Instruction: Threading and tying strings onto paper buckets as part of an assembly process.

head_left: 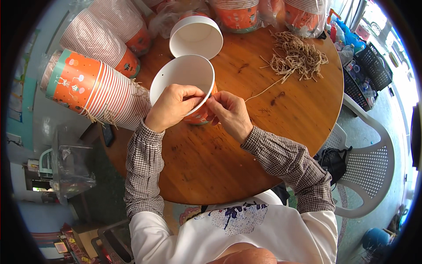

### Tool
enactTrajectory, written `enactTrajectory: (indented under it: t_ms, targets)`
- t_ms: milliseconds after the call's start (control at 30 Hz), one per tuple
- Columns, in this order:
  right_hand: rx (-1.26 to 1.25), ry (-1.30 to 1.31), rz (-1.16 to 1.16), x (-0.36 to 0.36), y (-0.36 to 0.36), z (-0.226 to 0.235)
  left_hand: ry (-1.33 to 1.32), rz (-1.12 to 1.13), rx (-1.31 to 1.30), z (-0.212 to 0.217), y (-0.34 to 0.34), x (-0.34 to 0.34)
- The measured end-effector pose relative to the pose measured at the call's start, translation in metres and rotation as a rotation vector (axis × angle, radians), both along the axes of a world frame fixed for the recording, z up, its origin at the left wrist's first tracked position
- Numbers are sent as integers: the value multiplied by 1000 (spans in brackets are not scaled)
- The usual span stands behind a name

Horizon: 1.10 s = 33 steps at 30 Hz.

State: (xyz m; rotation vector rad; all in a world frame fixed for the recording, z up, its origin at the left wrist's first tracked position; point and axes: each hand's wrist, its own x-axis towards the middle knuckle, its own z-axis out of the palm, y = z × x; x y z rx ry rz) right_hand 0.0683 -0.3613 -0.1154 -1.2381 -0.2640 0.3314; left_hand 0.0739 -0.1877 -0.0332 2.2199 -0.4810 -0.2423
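A paper bucket (182, 72), white inside and orange outside, stands tilted on the table in front of me. A small hole shows in its left wall. My left hand (176, 104) reaches over the near rim, with thumb and fingers closed at the bucket's right wall. Just outside that wall, my right hand (231, 113) is closed in a pinch, its fingertips close to the left ones. A strand of beige cord (266, 91) runs from a loose heap to the back of my right hand; its end is hidden by the fingers.
Beyond the bucket lies another white-lined bucket (196, 37). A long stack of orange buckets (101, 88) with cord ends lies at the left. Wrapped stacks (237, 15) line the far edge. The cord heap (299, 57) is at the far right, a plastic chair (369, 169) beside the table.
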Motion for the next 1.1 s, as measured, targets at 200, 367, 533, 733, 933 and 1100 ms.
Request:
enactTrajectory:
  t_ms: [200,367,533,733,933,1100]
  targets:
    - [-18,11,8,0,0,-2,43,0,-38,0,0,0]
    - [0,3,-15,-2,2,-3,84,-8,-22,5,1,-1]
    - [1,44,-55,-6,0,3,84,-3,-1,-1,0,4]
    - [7,70,-80,-8,4,2,36,33,-44,-2,-6,2]
    - [158,167,42,-2,0,-3,53,48,25,0,-3,7]
    - [301,222,70,-2,0,-2,21,61,45,-2,4,12]
